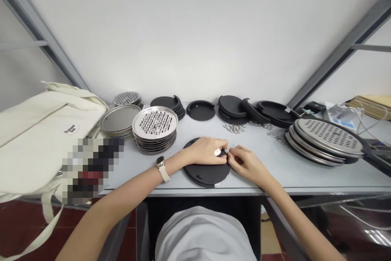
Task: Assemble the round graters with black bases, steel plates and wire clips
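Observation:
A black round disc (pixel 204 172) with a metal plate peeking out under its right edge lies at the front of the grey table (pixel 275 167). My left hand (pixel 207 150) rests on top of the disc, fingers curled, wearing a ring and a wristwatch. My right hand (pixel 247 162) meets it at the disc's right rim, fingertips pinched together. Both hands close on a small metal piece (pixel 226 152) at the rim; I cannot make out what it is.
Stacks of perforated steel discs (pixel 155 127) and plain steel plates (pixel 119 119) stand at left, another steel stack (pixel 327 139) at right. Black discs (pixel 232 109) line the back by the wall. Loose wire clips (pixel 234 128) lie mid-table. A cream bag (pixel 36 139) sits far left.

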A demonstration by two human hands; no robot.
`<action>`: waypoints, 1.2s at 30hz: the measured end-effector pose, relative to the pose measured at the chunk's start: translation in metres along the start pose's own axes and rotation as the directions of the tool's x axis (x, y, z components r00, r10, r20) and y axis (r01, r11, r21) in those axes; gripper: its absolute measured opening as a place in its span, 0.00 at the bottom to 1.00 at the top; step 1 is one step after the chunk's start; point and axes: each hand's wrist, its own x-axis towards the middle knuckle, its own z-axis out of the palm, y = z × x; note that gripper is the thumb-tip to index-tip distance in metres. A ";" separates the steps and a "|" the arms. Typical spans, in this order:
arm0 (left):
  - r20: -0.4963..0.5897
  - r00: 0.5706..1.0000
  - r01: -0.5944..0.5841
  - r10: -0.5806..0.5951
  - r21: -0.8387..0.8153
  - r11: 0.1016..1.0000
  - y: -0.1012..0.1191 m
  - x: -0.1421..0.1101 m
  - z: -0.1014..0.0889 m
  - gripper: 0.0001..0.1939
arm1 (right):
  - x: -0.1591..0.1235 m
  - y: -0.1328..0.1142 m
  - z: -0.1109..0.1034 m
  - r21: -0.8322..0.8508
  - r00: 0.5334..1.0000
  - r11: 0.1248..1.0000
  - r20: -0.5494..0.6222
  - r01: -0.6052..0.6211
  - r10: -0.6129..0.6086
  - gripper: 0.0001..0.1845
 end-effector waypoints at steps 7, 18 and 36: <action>0.020 1.000 0.008 -0.007 -0.029 1.000 -0.002 0.000 0.000 0.08 | 0.000 0.002 0.000 0.041 1.000 0.999 -0.003 -0.028 0.028 0.16; 0.057 0.998 0.032 -0.034 0.046 0.998 0.007 0.000 -0.005 0.14 | 0.002 0.007 -0.005 0.174 0.990 0.978 -0.059 -0.116 0.127 0.17; 0.031 0.999 0.015 -0.019 0.112 0.994 0.008 0.000 -0.005 0.10 | 0.006 0.001 -0.003 0.072 0.999 0.997 0.047 -0.016 0.013 0.19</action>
